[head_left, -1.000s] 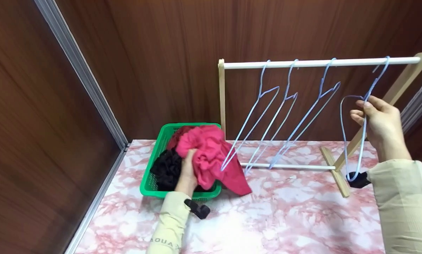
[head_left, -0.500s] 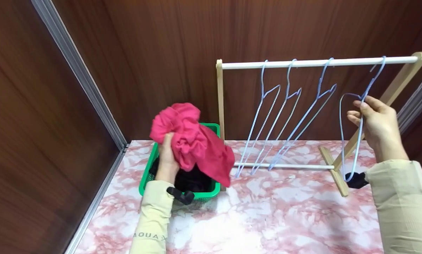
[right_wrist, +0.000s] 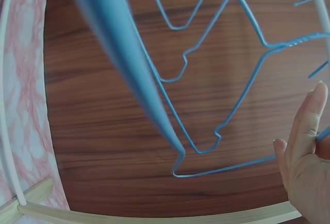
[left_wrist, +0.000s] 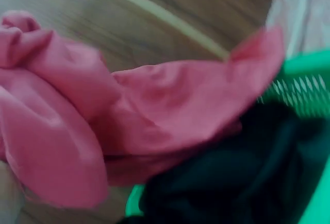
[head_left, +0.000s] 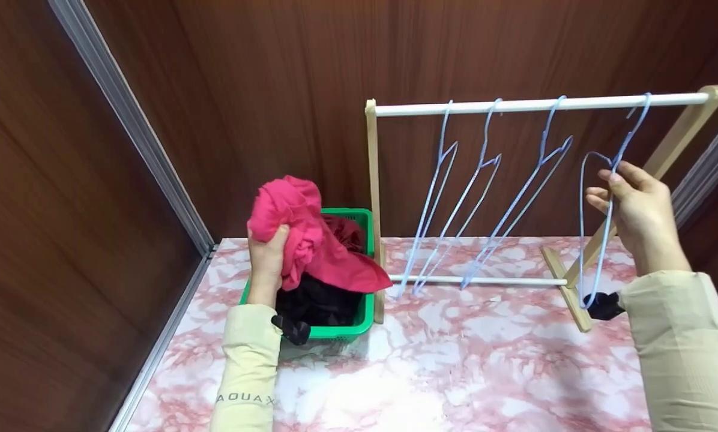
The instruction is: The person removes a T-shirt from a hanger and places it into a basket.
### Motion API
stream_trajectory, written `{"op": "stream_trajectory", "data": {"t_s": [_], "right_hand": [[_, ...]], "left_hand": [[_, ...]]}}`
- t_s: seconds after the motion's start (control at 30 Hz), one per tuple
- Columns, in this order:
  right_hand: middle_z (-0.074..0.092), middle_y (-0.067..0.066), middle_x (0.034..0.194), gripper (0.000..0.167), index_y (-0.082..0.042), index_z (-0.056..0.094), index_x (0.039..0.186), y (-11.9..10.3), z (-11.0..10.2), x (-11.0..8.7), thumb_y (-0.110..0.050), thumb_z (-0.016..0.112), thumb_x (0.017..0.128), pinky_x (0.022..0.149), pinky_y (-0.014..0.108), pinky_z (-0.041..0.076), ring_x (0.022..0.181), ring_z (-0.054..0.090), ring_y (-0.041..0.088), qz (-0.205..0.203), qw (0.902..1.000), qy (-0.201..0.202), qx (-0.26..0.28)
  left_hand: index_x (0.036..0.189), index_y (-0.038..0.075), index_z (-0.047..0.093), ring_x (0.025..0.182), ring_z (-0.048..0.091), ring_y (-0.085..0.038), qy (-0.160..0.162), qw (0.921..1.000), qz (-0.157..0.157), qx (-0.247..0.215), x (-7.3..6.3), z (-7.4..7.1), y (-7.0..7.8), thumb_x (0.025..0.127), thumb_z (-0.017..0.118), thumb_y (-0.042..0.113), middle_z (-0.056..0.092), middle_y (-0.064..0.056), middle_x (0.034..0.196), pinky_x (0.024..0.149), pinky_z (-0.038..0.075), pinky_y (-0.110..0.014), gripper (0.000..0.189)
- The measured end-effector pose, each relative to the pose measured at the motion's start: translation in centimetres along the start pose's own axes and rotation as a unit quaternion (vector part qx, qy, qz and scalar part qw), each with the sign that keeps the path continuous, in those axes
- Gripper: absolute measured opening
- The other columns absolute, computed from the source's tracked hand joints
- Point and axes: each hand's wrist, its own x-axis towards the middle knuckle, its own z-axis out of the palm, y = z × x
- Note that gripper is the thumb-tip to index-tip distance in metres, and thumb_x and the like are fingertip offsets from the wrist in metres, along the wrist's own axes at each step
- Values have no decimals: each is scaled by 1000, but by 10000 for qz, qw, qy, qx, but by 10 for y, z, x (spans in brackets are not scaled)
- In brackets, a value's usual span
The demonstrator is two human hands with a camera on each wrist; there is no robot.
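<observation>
Bunched pink-red cloth is gripped by my left hand above a green basket; one loose end trails down to the right. Black cloth and dark red cloth lie in the basket. In the left wrist view the pink-red cloth stretches over the black cloth. At the right end of the rack my right hand pinches a blue wire hanger just below its hook. The hook still sits on the white rail.
A small rack with a white rail and wooden legs stands behind. Several blue hangers hang on it. Marbled pink-white tabletop lies beneath, with brown wood panels behind and at the left.
My left hand has lifted the pink-red cloth up out of the basket and drawn it leftward. The leftmost hangers swing slightly. My right hand keeps its hold on the hanger.
</observation>
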Motion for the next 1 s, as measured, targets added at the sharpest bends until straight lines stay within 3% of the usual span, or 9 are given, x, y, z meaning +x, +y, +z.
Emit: {"op": "stream_trajectory", "data": {"t_s": [0.07,0.1,0.2,0.33,0.53,0.67,0.8,0.9,1.0], "right_hand": [[64,1,85,79,-7,-11,152,0,-1,0,-3,46,96,62,22,57,65,67,17,5,10000,-17,-56],[64,1,85,80,-8,-10,152,0,-1,0,-3,46,95,62,22,57,65,67,16,17,10000,-14,-92],[62,1,88,81,-8,-9,152,1,-2,0,-3,48,95,65,22,57,67,67,16,18,9999,-30,-166],[61,1,88,81,-8,-8,153,2,-4,-1,-3,49,94,65,21,57,68,67,16,-28,9998,-41,-214],[61,1,89,83,-9,-7,153,3,-7,-1,-4,51,94,66,21,57,68,67,16,-75,9997,-77,-237],[62,2,89,82,-10,-8,153,2,-7,-2,-4,49,94,66,22,57,68,67,16,-48,9998,-99,-190],[63,2,89,83,-11,-10,152,3,-7,-3,-4,49,95,66,22,57,66,67,17,18,9996,-180,-209],[64,1,90,85,-10,-12,152,4,-9,-4,-8,51,95,66,21,57,66,67,16,44,9990,-295,-319],[67,0,89,87,-10,-15,151,5,-12,-4,-13,51,95,66,22,57,67,69,16,108,9982,-439,-402]], "left_hand": [[106,4,47,83,57,-17,-76,9943,303,1020,1,-3,-7,77,64,5,60,-5,89,78,45,-24,33],[105,4,46,85,58,-20,-102,9868,468,1545,1,-5,-11,76,66,6,61,-9,91,78,46,-27,36],[105,1,47,92,59,-31,-277,9523,1145,2816,0,-11,-20,72,69,7,61,-19,96,82,46,-37,40],[105,1,51,102,58,-35,-401,9118,1918,3609,-1,-14,-27,75,71,9,57,-18,106,87,48,-46,37],[106,4,56,108,58,-34,-480,8650,2300,4433,-4,-12,-23,79,68,9,58,-15,117,87,49,-48,30],[105,4,56,104,59,-36,-965,8375,2382,4823,-7,-10,-30,75,67,3,59,-15,115,86,50,-49,32],[107,4,55,98,60,-39,-1528,8123,2118,5216,-14,-8,-47,72,70,6,60,-15,109,84,49,-51,38],[115,3,53,110,57,-39,-1947,7899,1730,5552,-21,-6,-57,71,77,12,57,-17,120,95,44,-52,50],[124,3,49,127,46,-37,-2284,7725,1374,5763,-29,-3,-64,70,81,20,49,-19,137,107,35,-54,65]]}}
